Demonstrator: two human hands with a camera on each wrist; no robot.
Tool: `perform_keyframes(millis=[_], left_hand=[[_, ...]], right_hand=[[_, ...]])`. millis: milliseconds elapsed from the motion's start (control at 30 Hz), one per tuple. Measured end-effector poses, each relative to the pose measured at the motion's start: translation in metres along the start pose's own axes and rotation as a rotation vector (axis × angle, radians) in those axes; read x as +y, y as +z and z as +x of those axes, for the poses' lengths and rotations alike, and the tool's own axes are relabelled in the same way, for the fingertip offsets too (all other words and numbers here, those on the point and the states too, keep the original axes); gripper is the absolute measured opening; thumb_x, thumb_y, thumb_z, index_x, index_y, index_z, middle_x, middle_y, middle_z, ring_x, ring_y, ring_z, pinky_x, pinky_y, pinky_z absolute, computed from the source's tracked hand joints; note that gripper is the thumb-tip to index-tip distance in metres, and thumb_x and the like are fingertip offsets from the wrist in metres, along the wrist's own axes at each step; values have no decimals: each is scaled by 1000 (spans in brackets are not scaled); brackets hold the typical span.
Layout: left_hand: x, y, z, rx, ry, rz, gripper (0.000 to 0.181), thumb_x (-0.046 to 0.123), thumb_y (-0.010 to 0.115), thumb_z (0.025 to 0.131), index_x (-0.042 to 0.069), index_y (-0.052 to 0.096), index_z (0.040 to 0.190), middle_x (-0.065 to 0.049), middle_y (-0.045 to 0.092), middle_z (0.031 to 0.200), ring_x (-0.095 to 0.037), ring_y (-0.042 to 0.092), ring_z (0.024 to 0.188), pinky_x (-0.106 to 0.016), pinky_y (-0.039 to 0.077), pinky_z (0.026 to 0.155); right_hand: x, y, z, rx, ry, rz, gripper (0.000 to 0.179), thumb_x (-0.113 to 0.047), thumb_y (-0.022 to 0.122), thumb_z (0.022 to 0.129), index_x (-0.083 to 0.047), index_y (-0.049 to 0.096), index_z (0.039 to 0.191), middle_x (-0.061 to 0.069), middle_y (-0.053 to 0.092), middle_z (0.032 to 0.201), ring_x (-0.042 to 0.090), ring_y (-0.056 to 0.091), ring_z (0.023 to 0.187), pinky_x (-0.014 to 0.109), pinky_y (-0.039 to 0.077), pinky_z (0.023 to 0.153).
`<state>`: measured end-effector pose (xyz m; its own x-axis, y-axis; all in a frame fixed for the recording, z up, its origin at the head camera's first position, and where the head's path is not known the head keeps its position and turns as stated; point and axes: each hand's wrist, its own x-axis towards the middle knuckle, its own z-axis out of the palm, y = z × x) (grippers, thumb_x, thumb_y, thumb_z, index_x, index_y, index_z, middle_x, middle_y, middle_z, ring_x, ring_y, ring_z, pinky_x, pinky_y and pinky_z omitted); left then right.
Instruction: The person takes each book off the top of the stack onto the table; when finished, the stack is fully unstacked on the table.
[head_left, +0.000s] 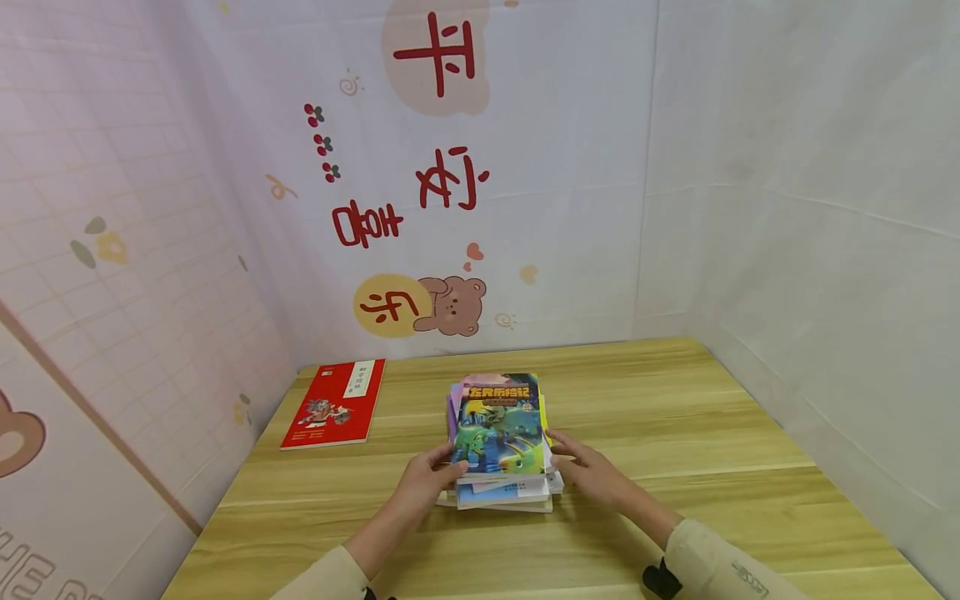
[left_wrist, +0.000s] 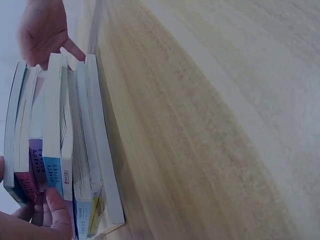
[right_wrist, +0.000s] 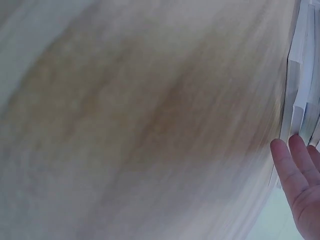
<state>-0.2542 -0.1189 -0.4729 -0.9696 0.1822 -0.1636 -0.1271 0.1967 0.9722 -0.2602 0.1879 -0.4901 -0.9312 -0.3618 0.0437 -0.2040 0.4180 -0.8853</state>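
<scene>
A stack of several books (head_left: 504,493) lies on the wooden table, its edges uneven. On top is a comic book (head_left: 498,429) with green dinosaurs and yellow title lettering on its cover. My left hand (head_left: 429,477) rests against the stack's left side, and its fingers (left_wrist: 59,212) touch the coloured spines in the left wrist view. On the opposite side is my right hand (head_left: 592,473). Its extended fingers (right_wrist: 285,160) reach the page edges of the lower books in the right wrist view.
A red book (head_left: 333,407) with a white title panel lies at the table's back left. The wooden tabletop (head_left: 675,417) meets printed fabric walls (head_left: 555,167) at the back and sides.
</scene>
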Motion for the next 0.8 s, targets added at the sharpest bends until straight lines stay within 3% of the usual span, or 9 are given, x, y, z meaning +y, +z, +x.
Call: perform_keyframes(millis=[233,567,800], left_hand=[[0,-4,2,3,-5,-32,64,23,69,95,-9,42,144,-16,58,125,-22,58,102,-42,51,95],[0,-8,3,9,-26,-70,63,20,69,95,-11,42,143,-20,55,129,-23,57,104,-43,50,96],[0,-8,1,5,-17,-87,60,18,68,95,-12,43,141,-19,56,129,-23,56,104,-41,51,93]], right_hand=[[4,2,1,4,-20,1,53,-24,57,102,-8,41,150,33,47,139,42,58,115,48,52,88],[10,5,3,27,16,-1,51,-30,57,102,-10,45,148,25,51,139,43,54,122,56,47,96],[10,5,4,49,10,3,50,-26,58,102,-11,46,147,26,51,139,43,49,127,54,47,94]])
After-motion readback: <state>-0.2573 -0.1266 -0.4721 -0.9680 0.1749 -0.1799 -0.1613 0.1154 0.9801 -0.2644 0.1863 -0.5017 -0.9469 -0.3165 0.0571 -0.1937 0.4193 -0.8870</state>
